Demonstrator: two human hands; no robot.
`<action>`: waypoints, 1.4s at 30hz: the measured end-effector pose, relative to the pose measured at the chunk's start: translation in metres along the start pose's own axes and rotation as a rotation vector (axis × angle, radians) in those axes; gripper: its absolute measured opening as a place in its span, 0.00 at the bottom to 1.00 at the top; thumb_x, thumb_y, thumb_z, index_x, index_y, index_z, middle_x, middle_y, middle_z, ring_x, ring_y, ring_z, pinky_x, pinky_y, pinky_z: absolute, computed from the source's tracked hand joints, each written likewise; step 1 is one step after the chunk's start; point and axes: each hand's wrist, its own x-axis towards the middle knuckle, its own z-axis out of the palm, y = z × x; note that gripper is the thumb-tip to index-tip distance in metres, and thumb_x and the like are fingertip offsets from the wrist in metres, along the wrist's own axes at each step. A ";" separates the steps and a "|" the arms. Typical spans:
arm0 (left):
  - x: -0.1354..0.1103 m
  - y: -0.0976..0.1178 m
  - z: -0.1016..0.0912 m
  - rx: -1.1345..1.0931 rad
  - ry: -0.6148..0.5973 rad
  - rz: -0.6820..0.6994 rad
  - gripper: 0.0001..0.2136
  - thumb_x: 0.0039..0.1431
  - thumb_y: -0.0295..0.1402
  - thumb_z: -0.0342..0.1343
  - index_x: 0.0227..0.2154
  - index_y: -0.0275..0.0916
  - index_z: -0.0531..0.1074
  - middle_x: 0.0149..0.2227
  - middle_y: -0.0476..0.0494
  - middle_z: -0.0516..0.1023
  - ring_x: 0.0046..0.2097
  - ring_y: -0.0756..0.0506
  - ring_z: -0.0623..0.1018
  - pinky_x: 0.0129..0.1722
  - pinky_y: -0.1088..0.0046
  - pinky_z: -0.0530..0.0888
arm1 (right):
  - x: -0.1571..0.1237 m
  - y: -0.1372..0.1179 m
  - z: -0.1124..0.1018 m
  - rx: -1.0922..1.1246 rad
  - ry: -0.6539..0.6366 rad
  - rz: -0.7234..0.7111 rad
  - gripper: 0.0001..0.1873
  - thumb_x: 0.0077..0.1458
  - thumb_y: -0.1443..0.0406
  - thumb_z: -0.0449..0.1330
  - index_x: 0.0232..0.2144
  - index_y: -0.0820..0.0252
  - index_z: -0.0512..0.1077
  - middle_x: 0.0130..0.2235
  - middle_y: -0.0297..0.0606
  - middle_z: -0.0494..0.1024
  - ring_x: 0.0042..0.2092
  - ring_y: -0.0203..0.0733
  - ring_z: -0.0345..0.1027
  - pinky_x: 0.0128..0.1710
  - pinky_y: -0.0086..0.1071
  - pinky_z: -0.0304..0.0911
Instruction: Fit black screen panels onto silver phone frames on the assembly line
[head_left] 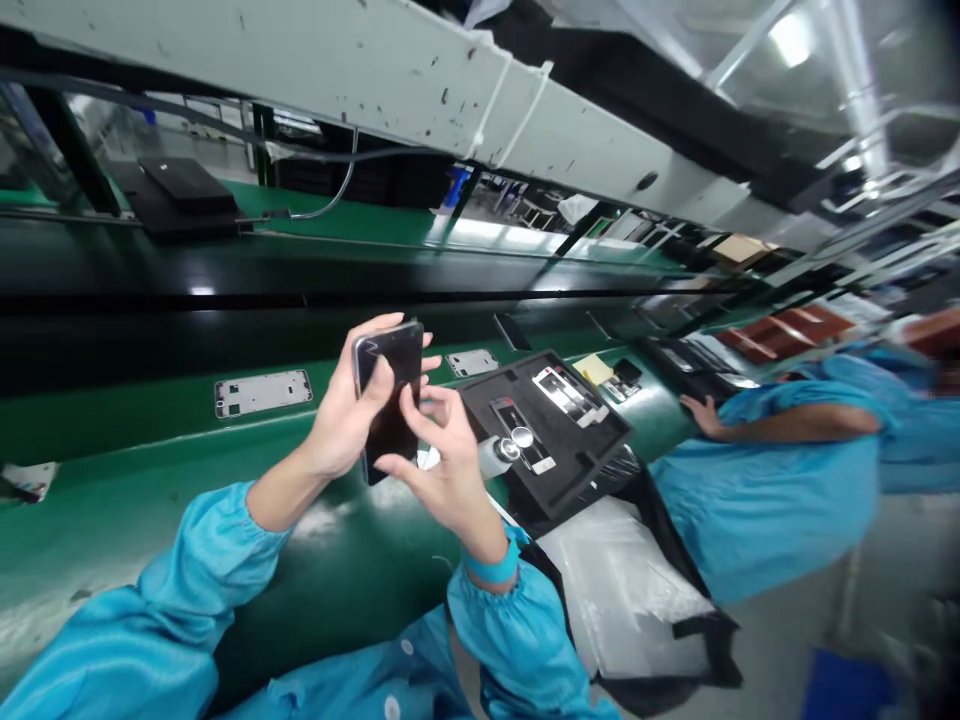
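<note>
My left hand wraps around a black smartphone, which stands tilted above the green conveyor bench. My right hand pinches the same phone near its lower part, with thumb and forefinger on its edge and face. Neither hand touches the bench. Just right of my right hand lies a black foam tray with silver-and-white phone parts in its recesses. A small metal cylinder rests at the tray's edge. Two bare metal phone frames lie on the bench to the left of the tray.
A co-worker in a blue smock stands to the right, one hand on the bench. A plastic-lined black bag hangs below the tray. A grey duct runs overhead along the far bench.
</note>
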 end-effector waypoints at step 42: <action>0.016 0.002 0.009 -0.113 0.500 -0.175 0.25 0.72 0.58 0.56 0.57 0.43 0.71 0.37 0.45 0.85 0.32 0.45 0.86 0.35 0.70 0.84 | -0.024 0.013 0.029 0.755 -0.250 0.481 0.41 0.56 0.30 0.63 0.12 0.53 0.62 0.11 0.29 0.61 0.13 0.33 0.54 0.16 0.31 0.49</action>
